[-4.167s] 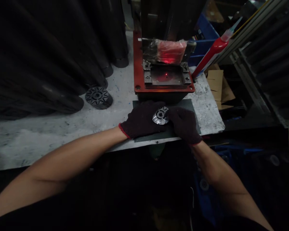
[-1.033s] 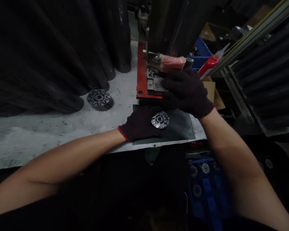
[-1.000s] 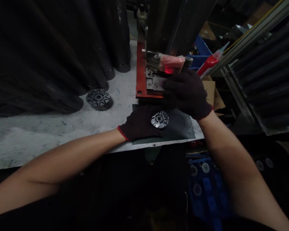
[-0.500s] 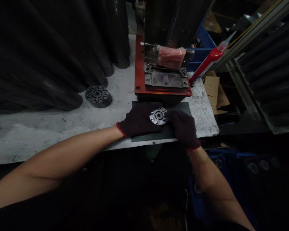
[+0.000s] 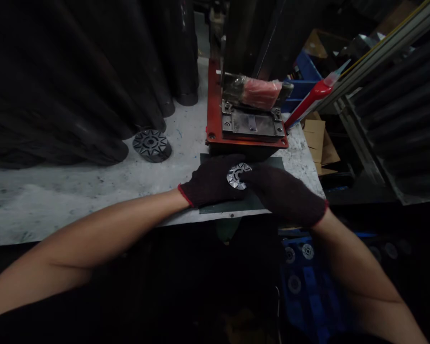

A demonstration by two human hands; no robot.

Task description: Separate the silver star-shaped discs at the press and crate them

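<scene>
A round metal part [image 5: 235, 177] with a toothed, star-like face stands out between my two dark-gloved hands, above a dark green mat [image 5: 218, 208] at the table's front edge. My left hand [image 5: 213, 179] is wrapped round the part from its left side. From the right, my right hand [image 5: 286, 193] reaches over the part, its fingertips at the centre of the face; whether they pinch anything small is hidden. A second, similar toothed part [image 5: 151, 145] sits farther left, on the whitish table top [image 5: 129, 184].
Behind the mat is a red-based metal fixture [image 5: 249, 139] with a pink plastic-wrapped block [image 5: 261, 92]. A red bottle [image 5: 313, 99] leans at its right. Dark cylinders [image 5: 184, 62] stand at the back left. Below right, a blue tray [image 5: 310, 286] holds several round parts.
My right hand has turned and moved its fingers over the centre of the part's face, its wrist swinging out to the right. The view has shifted slightly.
</scene>
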